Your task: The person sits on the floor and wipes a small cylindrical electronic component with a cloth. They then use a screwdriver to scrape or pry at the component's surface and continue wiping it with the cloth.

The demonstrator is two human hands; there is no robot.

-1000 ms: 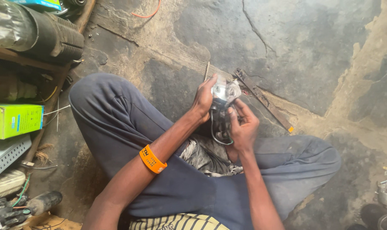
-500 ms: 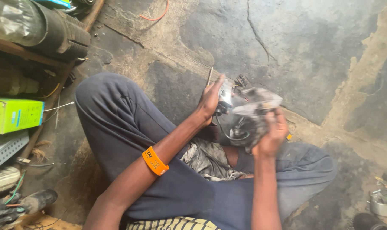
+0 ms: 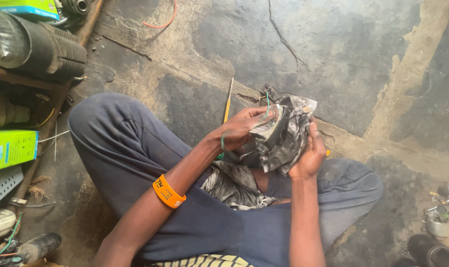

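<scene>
I sit cross-legged on a cracked concrete floor. My left hand (image 3: 242, 129) grips the left side of a dirty dark metal part (image 3: 273, 134), with a thin green wire (image 3: 267, 99) running up past the fingers. A grimy grey rag (image 3: 296, 131) is wrapped over the part. My right hand (image 3: 311, 153) presses that rag against the part from the right and below. Both hands are held above my lap. An orange wristband (image 3: 168, 192) sits on my left forearm.
A yellow-handled screwdriver (image 3: 227, 109) lies on the floor beyond my left hand. A second rag (image 3: 232, 185) rests in my lap. Black ribbed hoses (image 3: 46, 47), a green box (image 3: 9, 148) and clutter line the left. Small metal cans (image 3: 437, 222) stand at the right.
My right hand, first low on the part, swung out right with the rag and has come back against the part. The left hand kept its grip.
</scene>
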